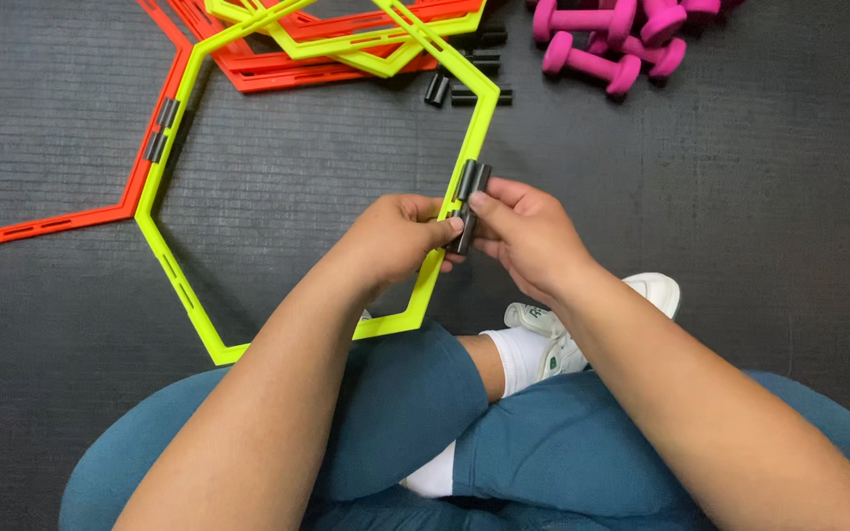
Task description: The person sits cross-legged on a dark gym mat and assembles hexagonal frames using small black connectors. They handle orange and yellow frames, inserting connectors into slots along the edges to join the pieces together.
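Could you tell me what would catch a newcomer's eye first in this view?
Most striking is the neon yellow hexagon frame lying on the dark floor mat at centre, with the left hand and right hand meeting at a black clip on its right edge. Behind it lie orange frames, and bright pink dumbbells sit at top right.

Person seen from above. Both forearms bare, no sleeves, no rings or watch on left hand or right hand. Teal cropped leggings ending below the knee. White socks; white sneaker at 4 o'clock from the hands.
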